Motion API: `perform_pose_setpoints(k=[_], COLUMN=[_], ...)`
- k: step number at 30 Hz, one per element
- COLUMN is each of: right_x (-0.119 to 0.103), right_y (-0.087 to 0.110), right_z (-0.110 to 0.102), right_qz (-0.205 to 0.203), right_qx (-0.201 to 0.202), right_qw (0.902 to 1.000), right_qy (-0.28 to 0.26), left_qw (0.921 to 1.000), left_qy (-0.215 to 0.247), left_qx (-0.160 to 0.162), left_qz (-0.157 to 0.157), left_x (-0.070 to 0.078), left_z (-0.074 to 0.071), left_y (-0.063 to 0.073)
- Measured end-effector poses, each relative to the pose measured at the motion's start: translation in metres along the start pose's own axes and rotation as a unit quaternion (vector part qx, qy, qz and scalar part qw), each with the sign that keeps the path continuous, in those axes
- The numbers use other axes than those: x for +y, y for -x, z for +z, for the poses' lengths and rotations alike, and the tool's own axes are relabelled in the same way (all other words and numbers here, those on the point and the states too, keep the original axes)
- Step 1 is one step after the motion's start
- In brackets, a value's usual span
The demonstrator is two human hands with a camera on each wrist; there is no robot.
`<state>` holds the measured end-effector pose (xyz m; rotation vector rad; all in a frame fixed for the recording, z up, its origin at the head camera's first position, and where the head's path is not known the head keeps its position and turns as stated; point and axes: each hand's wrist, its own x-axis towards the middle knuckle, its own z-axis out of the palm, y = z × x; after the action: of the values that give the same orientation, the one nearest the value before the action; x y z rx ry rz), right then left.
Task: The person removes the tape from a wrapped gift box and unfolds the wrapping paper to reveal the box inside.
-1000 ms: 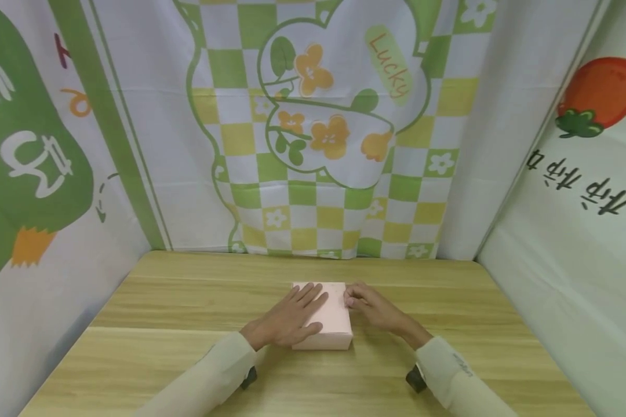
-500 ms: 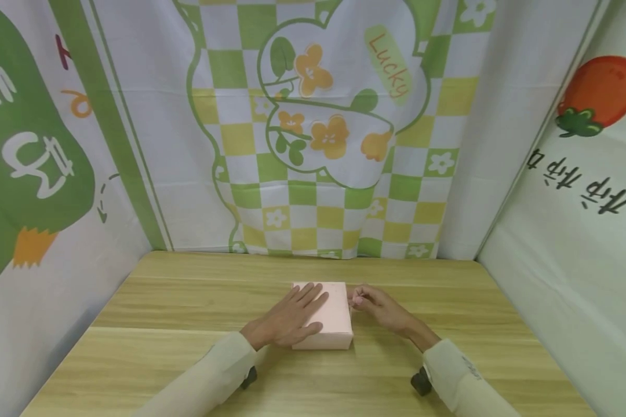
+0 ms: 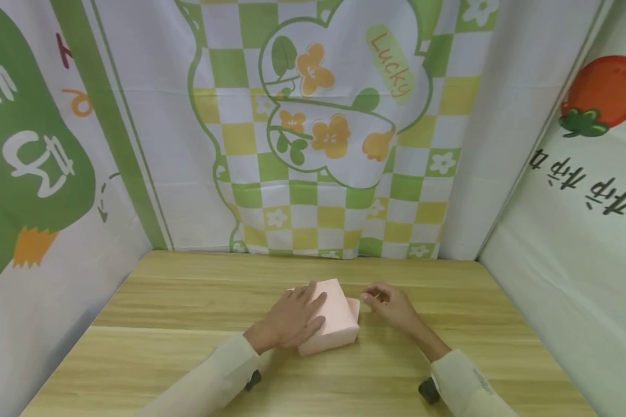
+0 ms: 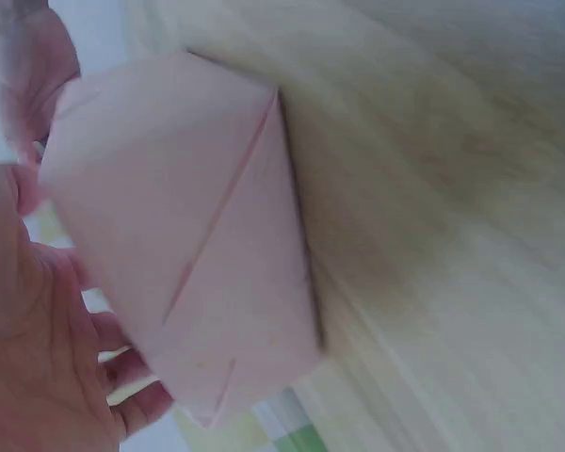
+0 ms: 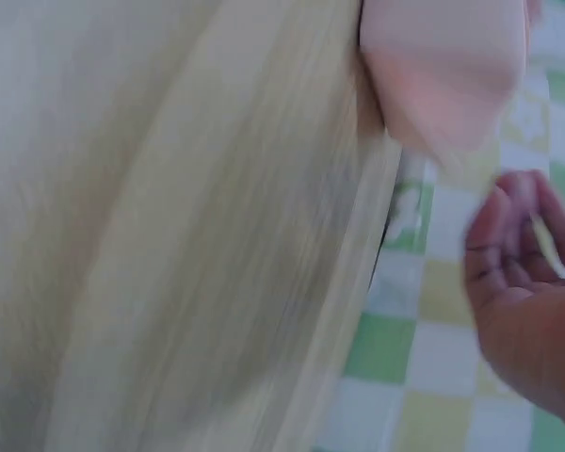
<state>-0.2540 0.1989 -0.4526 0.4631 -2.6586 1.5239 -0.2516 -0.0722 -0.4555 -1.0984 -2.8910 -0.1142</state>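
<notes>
A pale pink box (image 3: 334,313) stands on the wooden table, turned at a slant, with a small pink flap (image 3: 354,308) sticking out from its right side. My left hand (image 3: 294,315) rests on the box's top and left part with its fingers spread. In the left wrist view the fingers (image 4: 132,367) lie along the box's edge, and a seam runs slantwise across its pink face. Just right of the flap, my right hand (image 3: 391,307) hovers apart from the box, its fingers loosely bent and nothing visible between them.
The wooden table (image 3: 198,301) reaches back to a curtain (image 3: 339,214) with green and yellow checks. Printed cloth walls close in the left and right sides. A dark wrist device (image 3: 429,391) shows under the right sleeve.
The box has turned counterclockwise, its near right corner swinging outward, and a flap now juts from its right side. My right hand has drawn away to the right; my left hand stays on the box.
</notes>
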Motion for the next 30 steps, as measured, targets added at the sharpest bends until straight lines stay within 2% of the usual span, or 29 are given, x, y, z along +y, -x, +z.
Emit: perform_pose_setpoints(k=[3,5,11,13,15,18,19,21,23,25,28,30], right_x=[0.001,-0.001,0.0,0.001,0.002,0.004,0.005,0.008,0.011,0.011,0.01,0.009], right_y=[0.0,0.0,-0.006,-0.01,-0.014,-0.02,-0.021,-0.021,-0.018,-0.014,-0.005,0.003], right_z=[0.012,0.02,0.03,0.032,0.034,0.036,0.036,0.035,0.032,0.029,0.025,0.023], right_qz=[-0.003,0.014,0.081,0.081,0.071,0.04,0.024,-0.004,-0.049,-0.104,-0.179,-0.202], right_qx=[-0.041,-0.041,0.033,0.051,0.058,0.063,0.062,0.058,0.054,0.043,0.024,0.009], right_qw=[0.9981,0.9975,0.9941,0.9931,0.9934,0.9959,0.9966,0.9969,0.9937,0.9852,0.9643,0.9557], right_qy=[0.045,0.056,0.065,0.068,0.069,0.052,0.048,0.053,0.085,0.129,0.194,0.214], left_qw=[0.9994,0.9984,0.9933,0.9936,0.9922,0.9832,0.9812,0.9813,0.9829,0.9841,0.9853,0.9864], left_qy=[-0.023,-0.038,-0.046,0.001,0.069,0.16,0.173,0.175,0.167,0.158,0.152,0.145], left_qx=[0.024,0.04,0.085,0.075,0.044,0.007,0.002,-0.002,-0.002,-0.001,-0.002,-0.002], left_qz=[-0.003,0.004,0.063,0.085,0.094,0.087,0.085,0.079,0.079,0.081,0.078,0.078], left_x=[0.0,-0.003,-0.013,-0.015,-0.017,-0.019,-0.019,-0.02,-0.019,-0.018,-0.017,-0.016], left_z=[-0.006,-0.009,-0.013,-0.013,-0.012,-0.01,-0.008,-0.007,-0.005,-0.004,-0.002,0.001], left_y=[0.002,0.004,0.009,0.01,0.012,0.012,0.012,0.013,0.014,0.014,0.016,0.016])
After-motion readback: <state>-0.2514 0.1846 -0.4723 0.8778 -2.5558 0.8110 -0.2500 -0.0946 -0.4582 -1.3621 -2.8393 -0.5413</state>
